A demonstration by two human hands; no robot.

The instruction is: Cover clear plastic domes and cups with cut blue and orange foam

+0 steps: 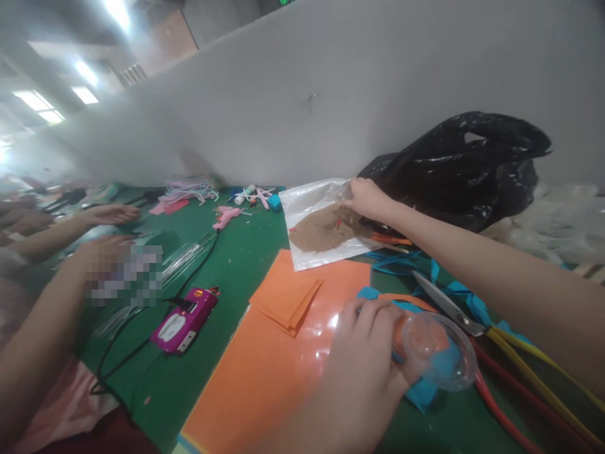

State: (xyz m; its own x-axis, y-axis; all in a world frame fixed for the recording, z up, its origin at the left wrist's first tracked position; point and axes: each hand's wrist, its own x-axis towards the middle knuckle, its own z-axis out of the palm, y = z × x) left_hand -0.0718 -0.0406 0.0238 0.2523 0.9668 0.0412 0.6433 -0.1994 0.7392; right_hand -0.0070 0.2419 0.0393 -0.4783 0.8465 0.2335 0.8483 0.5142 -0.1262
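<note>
My left hand [366,350] is closed around a clear plastic cup [456,362], tipped on its side above scraps of blue paper [423,396]. The cup's far end is hidden by my fingers. Farther off, my right hand [371,198] reaches over a white plastic bag [302,200] on which brown sand [319,230] is heaped. Its fingers are curled together at the sand's upper right; what they pinch is hidden. A small red bit shows in the sand beside them. Orange sheets [271,359] lie under and left of my left hand, with smaller orange pieces [288,309] on top.
Large scissors [444,302] lie at right beneath my forearm. A black plastic bag [472,170] stands against the grey partition [293,107]. A pink glue gun [225,217] and a magenta power box [184,320] with black cords lie left. Another person's arms [42,328] are at far left.
</note>
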